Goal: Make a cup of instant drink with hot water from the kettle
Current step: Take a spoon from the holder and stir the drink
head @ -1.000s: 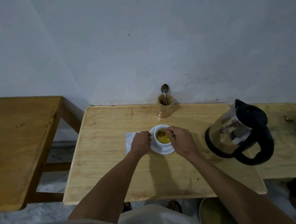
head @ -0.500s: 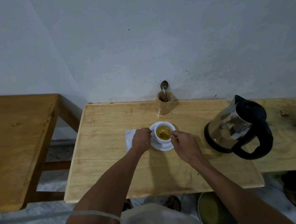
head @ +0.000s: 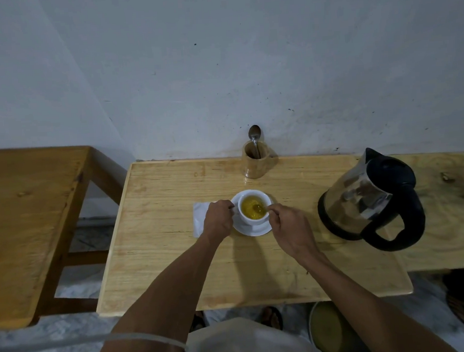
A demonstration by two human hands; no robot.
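Cup (head: pixel 255 207) of yellow drink, on saucer (head: pixel 252 229), frame centre | left hand (head: pixel 218 220) closed at handle | right hand (head: pixel 289 228) pinching spoon (head: pixel 259 208) inside | brittle, hot, spillable: hold by handle

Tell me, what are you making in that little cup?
A person is stirring a yellow drink in a white cup on a saucer. The right hand holds a spoon dipped in the cup, and the left hand steadies the cup's side. The kettle stands set down to the right on the table. A white napkin lies under the left hand, and a second spoon stands in a wooden holder by the wall.
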